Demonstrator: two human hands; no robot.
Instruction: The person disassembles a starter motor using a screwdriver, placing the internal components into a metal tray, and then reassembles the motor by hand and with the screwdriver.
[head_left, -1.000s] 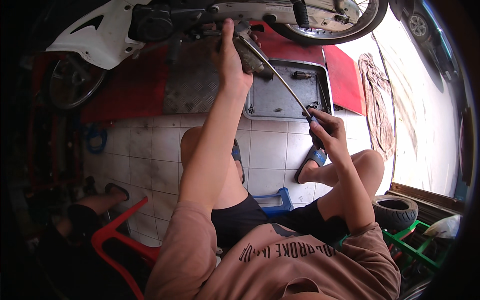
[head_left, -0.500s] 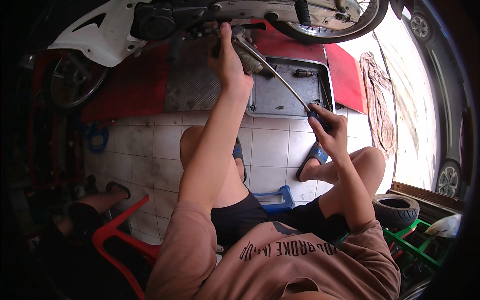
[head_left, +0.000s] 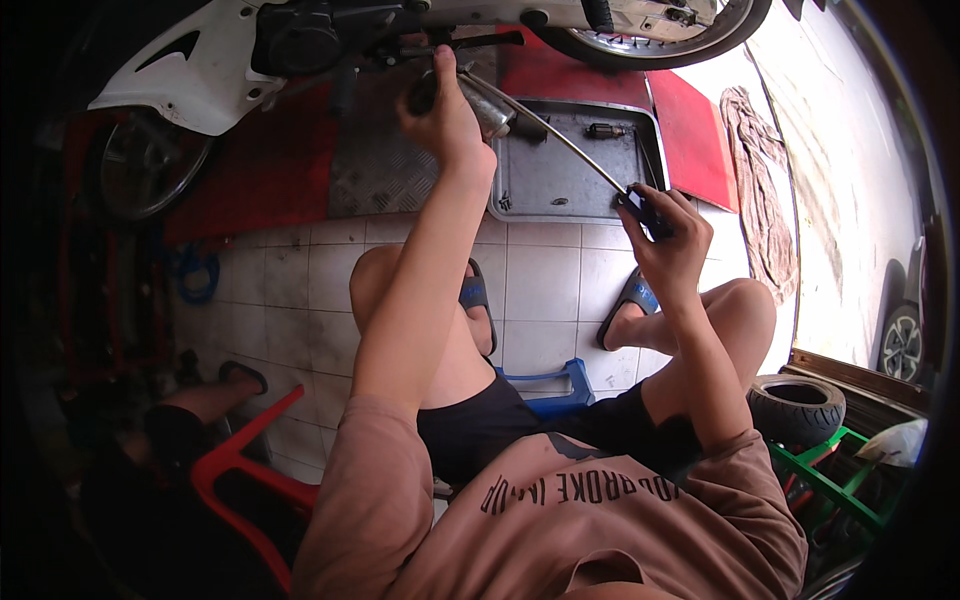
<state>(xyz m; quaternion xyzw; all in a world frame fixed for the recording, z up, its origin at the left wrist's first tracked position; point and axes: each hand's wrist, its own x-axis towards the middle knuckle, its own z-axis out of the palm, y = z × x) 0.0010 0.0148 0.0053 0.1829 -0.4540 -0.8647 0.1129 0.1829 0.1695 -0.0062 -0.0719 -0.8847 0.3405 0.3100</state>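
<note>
My left hand (head_left: pixel 445 125) is wrapped round a greyish cylindrical metal part (head_left: pixel 489 112), thumb pointing up, below the motorcycle (head_left: pixel 400 28). In my right hand (head_left: pixel 678 235) is the dark blue handle of a long screwdriver (head_left: pixel 565 143). Its bright shaft slants up and left to the far end of the metal part, by my left thumb. My fingers hide some of the part, and whether the tip sits in a screw cannot be made out. Beneath lies a grey metal tray (head_left: pixel 540 195) with a small dark cylindrical piece (head_left: pixel 605 131) and several tiny bits.
A red and metal-plate platform (head_left: pixel 270 170) runs under the motorcycle. To the right lie a crumpled brown cloth (head_left: pixel 758 190) and a tyre (head_left: pixel 797 405) by a green frame (head_left: pixel 830 465). A red chair (head_left: pixel 245 460) and another person's leg (head_left: pixel 215 395) are at left.
The right hand has tilted and shifted slightly outward with the screwdriver. The left hand and metal part have turned a little and moved slightly left. The whole view has shifted somewhat.
</note>
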